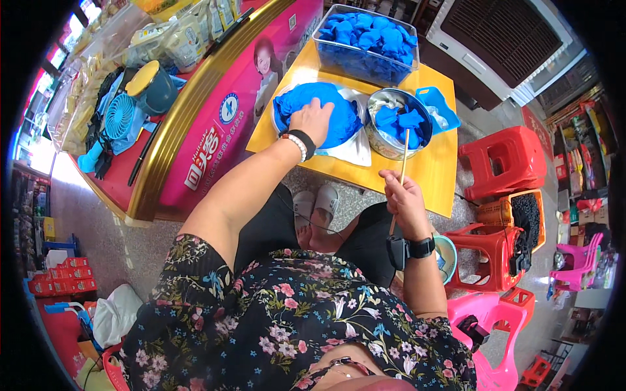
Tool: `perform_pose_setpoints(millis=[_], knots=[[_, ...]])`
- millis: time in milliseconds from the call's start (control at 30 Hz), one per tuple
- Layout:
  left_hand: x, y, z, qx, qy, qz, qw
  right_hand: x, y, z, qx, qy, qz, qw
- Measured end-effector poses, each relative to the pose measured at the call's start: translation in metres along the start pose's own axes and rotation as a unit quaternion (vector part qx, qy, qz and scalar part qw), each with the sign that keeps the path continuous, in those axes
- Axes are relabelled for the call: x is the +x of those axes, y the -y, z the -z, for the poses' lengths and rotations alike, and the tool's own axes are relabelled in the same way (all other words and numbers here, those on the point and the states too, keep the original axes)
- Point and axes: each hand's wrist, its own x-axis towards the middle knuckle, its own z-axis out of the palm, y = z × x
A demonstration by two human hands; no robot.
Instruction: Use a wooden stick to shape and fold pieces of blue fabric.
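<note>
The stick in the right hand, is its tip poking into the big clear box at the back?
No, the thin stick held by the right hand points into the round metal bowl of blue pieces.

Bare yellow table (427,171) lies along the near edge, open to the hands below the metal bowl (395,124). The far side is blocked by the clear bin of blue pieces (365,40); the pink counter (222,117) walls the left. Red stools (501,159) crowd the floor to the right.
</note>
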Motion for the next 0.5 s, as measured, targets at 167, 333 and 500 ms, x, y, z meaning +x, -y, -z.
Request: perform_pose_setpoints(millis=[167, 333, 500], knots=[[0.007, -0.002, 0.001, 0.045, 0.054, -0.036, 0.997, -0.008, -0.008, -0.007, 0.016, 0.006, -0.002, 1.0], [0.012, 0.002, -0.006, 0.008, 0.041, -0.021, 0.999, -0.024, -0.001, -0.011, 0.012, -0.004, 0.013, 1.0], [0.012, 0.022, 0.006, -0.126, -0.071, 0.039, 0.989, -0.036, 0.007, -0.014, -0.009, -0.014, 0.025, 1.0]])
